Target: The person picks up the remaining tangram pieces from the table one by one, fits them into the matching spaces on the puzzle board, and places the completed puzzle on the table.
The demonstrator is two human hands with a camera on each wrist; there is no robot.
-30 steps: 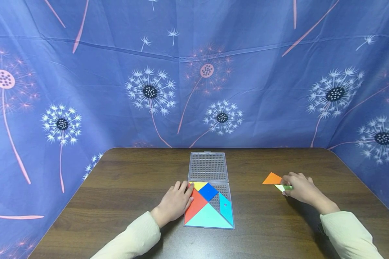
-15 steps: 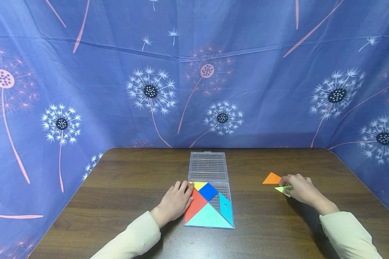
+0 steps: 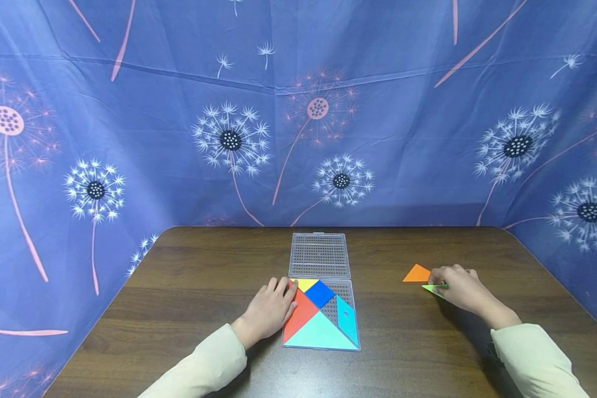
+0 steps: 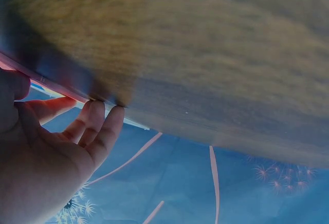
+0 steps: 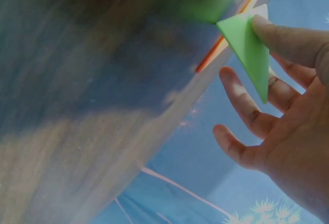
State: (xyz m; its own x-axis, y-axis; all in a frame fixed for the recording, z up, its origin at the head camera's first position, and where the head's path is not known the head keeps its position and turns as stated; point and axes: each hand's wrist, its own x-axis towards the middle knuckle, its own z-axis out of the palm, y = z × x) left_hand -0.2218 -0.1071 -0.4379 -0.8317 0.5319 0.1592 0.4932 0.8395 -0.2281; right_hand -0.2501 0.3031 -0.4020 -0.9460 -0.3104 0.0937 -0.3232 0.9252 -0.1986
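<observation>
1. Green triangle: 1.0 s ago flat on the desk under the right hand's fingers; 0.5 s ago tipped up on 1 edge; now raised further, seen nearly edge-on, pinched by the right hand. In the right wrist view, held by thumb and forefinger, remaining fingers spread and loose, 1 corner close to or on the wood. Reads as a pick-up nearly done, piece about to leave the desk.

2. Orange triangle: flat on the desk, just beside the right hand, unmoved across all 3 head views.

3. Puzzle tray: desk centre, clear lid open behind it. Holds red, yellow, blue and 2 turquoise pieces; 1 grey gap left bare. Unchanged.

4. Left hand: fingers straight, resting against the tray's left edge, gripping nothing, as 1.0 s ago. Reads as steadying the tray.

5. Hard to make out: whether the green triangle's lower corner touches the desk; shape of the gap, foreshortened; left wrist view blurred, showing only fingertips at a thin tray edge; right wrist view smeared on its desk side.
</observation>
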